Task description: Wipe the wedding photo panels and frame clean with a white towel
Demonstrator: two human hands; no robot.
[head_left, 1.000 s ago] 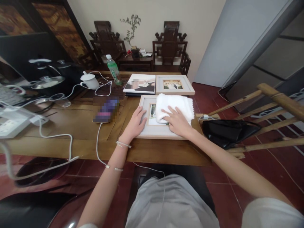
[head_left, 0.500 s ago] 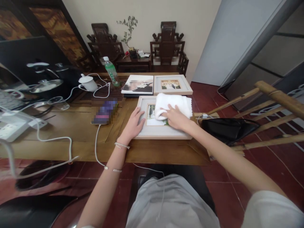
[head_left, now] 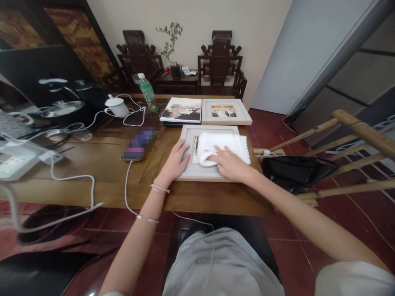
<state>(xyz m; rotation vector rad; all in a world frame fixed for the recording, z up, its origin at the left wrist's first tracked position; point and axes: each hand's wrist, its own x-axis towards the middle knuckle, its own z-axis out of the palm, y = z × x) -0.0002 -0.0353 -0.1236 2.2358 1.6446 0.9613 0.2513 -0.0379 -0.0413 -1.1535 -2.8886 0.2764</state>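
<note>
- The white towel [head_left: 224, 146] and right hand [head_left: 230, 164] cover most of the near picture frame [head_left: 197, 174]; only a sliver of its photo shows.
- The phone [head_left: 138, 144] near the tabletop [head_left: 101, 164] middle is blurred.
- The photo book [head_left: 182, 109] cover at the far edge is partly blurred.
- The power strip [head_left: 12, 162] is cut off by the left edge.

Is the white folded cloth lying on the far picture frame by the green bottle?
No, the white folded cloth lies on the near light wooden picture frame, under the right hand; the far frame is bare.

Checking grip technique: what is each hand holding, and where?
Right hand presses the white cloth flat at its near edge; left hand steadies the picture frame at its left border.
</note>
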